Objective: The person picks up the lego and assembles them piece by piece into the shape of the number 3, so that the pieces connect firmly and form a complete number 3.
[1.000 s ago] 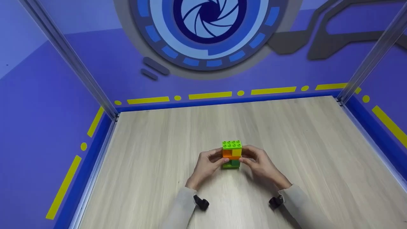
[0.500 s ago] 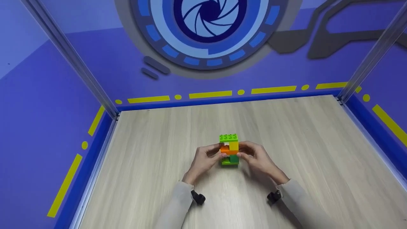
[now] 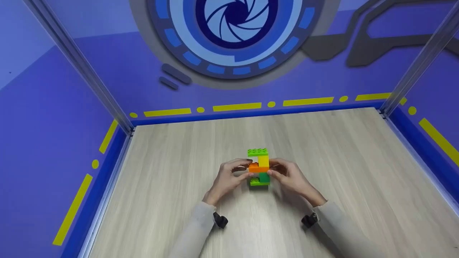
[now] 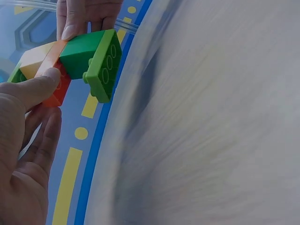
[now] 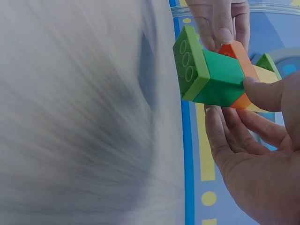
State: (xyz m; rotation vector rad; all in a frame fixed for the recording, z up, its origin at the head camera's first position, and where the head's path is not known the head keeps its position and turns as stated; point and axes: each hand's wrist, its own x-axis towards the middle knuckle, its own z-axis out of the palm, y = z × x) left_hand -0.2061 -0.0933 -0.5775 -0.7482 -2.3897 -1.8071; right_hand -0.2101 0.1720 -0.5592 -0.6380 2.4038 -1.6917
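Observation:
Both hands hold a small stack of toy building bricks [image 3: 263, 162] above the table, near its middle. From the top it runs light green plate [image 3: 258, 152], yellow brick, orange brick [image 5: 238, 52], dark green brick [image 5: 224, 80] and light green bottom plate [image 4: 105, 68]. The yellow and dark green bricks sit on the right side, leaving gaps at left. My left hand [image 3: 227, 178] pinches the orange brick's left end, thumb in front. My right hand [image 3: 294, 179] grips the right side, its thumb by the orange and dark green bricks. Its fingers are partly hidden behind the stack.
A light wood-grain table [image 3: 172, 172] lies below the hands. Blue-purple panels [image 3: 107, 79] with yellow markings stand at the back and both sides, joined by metal posts [image 3: 77, 64]. A small black camera [image 3: 219, 220] is on each wrist.
The stack has shifted a little up and left in the head view and tilted, so its front and left gaps show more. Both hands moved with it and keep hold.

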